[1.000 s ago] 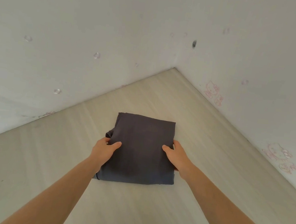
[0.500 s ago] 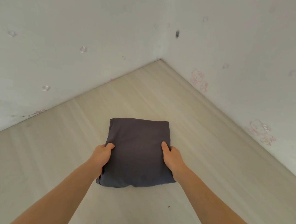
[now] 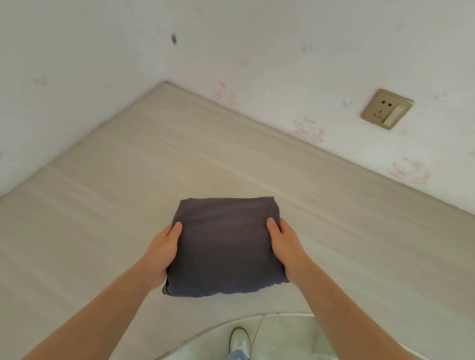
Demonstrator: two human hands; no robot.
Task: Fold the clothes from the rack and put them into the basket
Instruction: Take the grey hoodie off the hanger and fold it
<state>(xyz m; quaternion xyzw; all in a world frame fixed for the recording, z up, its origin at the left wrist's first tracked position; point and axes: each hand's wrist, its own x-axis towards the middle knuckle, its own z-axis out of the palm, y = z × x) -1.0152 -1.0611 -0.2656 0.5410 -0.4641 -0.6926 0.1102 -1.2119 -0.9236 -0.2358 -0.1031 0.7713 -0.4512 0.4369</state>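
Change: cloth (image 3: 223,247), flat on bench (image 3: 80,219) a second ago, now lifted clear | grip: left hand (image 3: 161,253) at 9 o'clock edge, right hand (image 3: 284,248) at 3 o'clock, both clasping the bundle | folding done; basket not in view, carry pending.

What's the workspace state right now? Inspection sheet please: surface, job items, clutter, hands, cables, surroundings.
Surface: pale wood-grain platform in a wall corner.
Job's things: dark grey folded garment, held by both sides; basket and rack not in view.
Clutter: nothing seen.
Grippers: left hand grips the garment's left edge; right hand grips its right edge.
Cables: nothing seen.
Surroundings: white walls with faint pink stickers, wall socket, tiled floor, shoe.
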